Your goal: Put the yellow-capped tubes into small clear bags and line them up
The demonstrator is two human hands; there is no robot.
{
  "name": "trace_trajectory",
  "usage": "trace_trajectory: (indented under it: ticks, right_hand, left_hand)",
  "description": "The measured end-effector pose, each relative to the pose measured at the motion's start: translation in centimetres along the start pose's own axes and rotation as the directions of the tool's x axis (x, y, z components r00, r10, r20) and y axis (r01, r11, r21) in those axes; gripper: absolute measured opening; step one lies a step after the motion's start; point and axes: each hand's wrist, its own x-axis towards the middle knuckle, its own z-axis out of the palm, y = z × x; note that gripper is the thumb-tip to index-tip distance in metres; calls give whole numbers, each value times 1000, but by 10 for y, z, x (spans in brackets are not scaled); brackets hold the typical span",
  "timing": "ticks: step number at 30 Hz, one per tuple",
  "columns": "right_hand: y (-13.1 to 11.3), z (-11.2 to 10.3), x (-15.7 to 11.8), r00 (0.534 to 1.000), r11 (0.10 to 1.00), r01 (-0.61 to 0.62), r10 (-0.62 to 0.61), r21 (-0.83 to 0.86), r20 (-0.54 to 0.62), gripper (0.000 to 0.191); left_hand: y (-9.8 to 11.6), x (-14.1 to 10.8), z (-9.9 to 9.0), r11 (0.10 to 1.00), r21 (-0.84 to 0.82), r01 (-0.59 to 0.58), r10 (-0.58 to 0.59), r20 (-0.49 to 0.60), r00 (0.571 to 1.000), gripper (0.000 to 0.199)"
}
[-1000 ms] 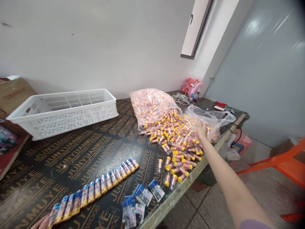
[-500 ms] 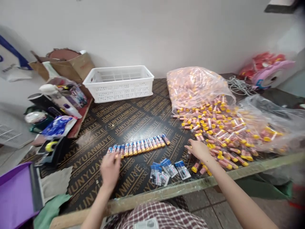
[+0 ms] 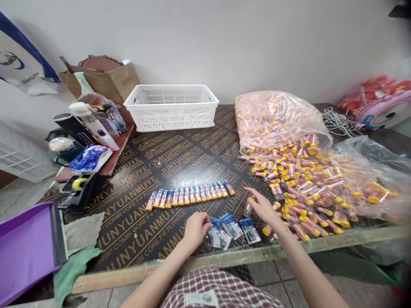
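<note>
At the near edge of the tabletop (image 3: 128,233), blue-topped packets (image 3: 233,229) lie in a loose, partly overlapping group; clock positions are taken from this group, with twelve toward the wall. At nine o'clock, the left hand (image 3: 195,229) is curled, its fingertips at the group's edge; whether it grips a packet cannot be told. Between one and two, the right hand (image 3: 263,209) has its forefinger extended and other fingers bent beside a clear tube (image 3: 248,208); its hold on the tube is uncertain. Between ten and eleven, filled tubes (image 3: 192,194) form a slightly curved row. Toward two, yellow-capped tubes (image 3: 298,179) spread in a heap. Farther out are a white crate (image 3: 173,117) at eleven, a filled plastic bag (image 3: 278,115) at one, and a pink fan (image 3: 385,112) at two.
</note>
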Motion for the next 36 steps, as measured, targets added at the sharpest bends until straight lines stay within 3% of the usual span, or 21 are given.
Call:
trace_trajectory:
  ticks: [8,12,14,17,20,23,27,31,36]
  right_hand:
    - [-24,20,27,997,977,-44,31,208,66,51]
    - [-33,22,27,995,953,-62,36,297,94,49]
    - [-34,22,24,994,936,-79,49,343,97,49]
    - [-34,20,20,994,900,-102,76,424,78,47]
    - [-36,18,13,994,845,-108,102,523,41,43]
    - [-44,19,0,994,774,-80,105,628,-3,34]
    - [-63,30,-26,995,642,2,72,767,-63,28]
    - [-80,47,-51,994,490,79,26,868,-105,29]
    - [-91,57,-70,944,694,300,-116,655,-309,21]
  left_hand:
    - [2,-8,-3,996,-91,-6,2,-49,999,3]
    - [3,-12,-4,945,-326,39,-61,-58,996,9]
    - [4,-12,-5,838,-536,107,-128,-2,992,12]
    - [6,-8,-9,570,-789,229,-238,107,965,20]
    - [7,-2,-20,331,-905,268,-315,162,935,33]
    - [7,5,-32,185,-949,256,-370,174,912,41]
    - [3,14,-43,61,-978,197,-464,147,873,27]
    - [0,18,-48,15,-992,128,-524,101,846,21]
    - [-2,18,-53,15,-994,111,-574,82,814,20]
